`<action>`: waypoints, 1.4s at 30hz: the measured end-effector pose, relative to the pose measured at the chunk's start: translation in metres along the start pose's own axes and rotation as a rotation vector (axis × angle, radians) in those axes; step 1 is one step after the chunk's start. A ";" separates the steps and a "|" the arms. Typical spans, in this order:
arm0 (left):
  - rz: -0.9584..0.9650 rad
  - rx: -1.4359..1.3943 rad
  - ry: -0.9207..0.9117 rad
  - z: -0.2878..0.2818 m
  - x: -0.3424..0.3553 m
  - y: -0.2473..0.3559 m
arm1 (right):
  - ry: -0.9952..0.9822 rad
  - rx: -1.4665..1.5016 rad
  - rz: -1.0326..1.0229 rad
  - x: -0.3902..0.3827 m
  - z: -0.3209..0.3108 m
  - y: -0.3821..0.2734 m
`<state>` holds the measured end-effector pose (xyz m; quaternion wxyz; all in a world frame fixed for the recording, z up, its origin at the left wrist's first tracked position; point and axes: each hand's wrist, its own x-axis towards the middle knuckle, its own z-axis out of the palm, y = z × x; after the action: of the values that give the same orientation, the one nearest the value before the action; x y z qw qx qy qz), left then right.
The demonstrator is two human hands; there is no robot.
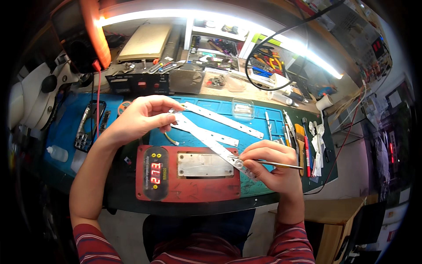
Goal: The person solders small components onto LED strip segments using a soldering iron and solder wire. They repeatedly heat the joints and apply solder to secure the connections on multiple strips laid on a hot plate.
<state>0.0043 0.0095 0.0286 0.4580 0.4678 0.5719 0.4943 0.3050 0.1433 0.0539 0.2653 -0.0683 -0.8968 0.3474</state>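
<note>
While the left hand (145, 116) pinches the far-left end of a white strip (210, 141) between thumb and fingertips, we have the right hand (276, 165) closed round metal tweezers (281, 164), tips at the strip's near-right part; whether those fingers also grip the strip, we cannot tell. It slants left-far to right-near, crossing the far-right corner of a red unit (189, 190) in our view. Main risk, we'd say: a slip or twist, since the left pinch takes one end only and a hard tweezer push could turn it or scratch it. If the metal plate (204, 165) is hot, a hand dipping low could get burnt. Looks-wise: long, narrow, flat, small marks along it, clear round lens (238, 164) near the right end. Farther off, we log a far strip (224, 119) and a shorter-looking strip (212, 137) on the blue mat (159, 138), a clear box (243, 112) far right, a brush (300, 134) beyond the right hand
</note>
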 end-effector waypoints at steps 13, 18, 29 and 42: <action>0.015 -0.053 -0.062 -0.004 0.000 -0.007 | -0.023 -0.017 -0.026 0.001 0.001 0.002; 0.020 -0.070 -0.063 -0.004 0.000 -0.008 | -0.021 -0.010 -0.024 0.001 0.001 0.002; 0.014 -0.069 -0.063 -0.004 0.000 -0.007 | -0.021 0.002 -0.024 0.000 0.001 0.002; 0.018 -0.057 -0.059 -0.003 0.000 -0.005 | -0.023 -0.003 -0.029 0.000 0.001 0.003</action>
<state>0.0007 0.0084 0.0241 0.4834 0.4742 0.5394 0.5006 0.3047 0.1452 0.0511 0.2599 -0.0517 -0.9012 0.3430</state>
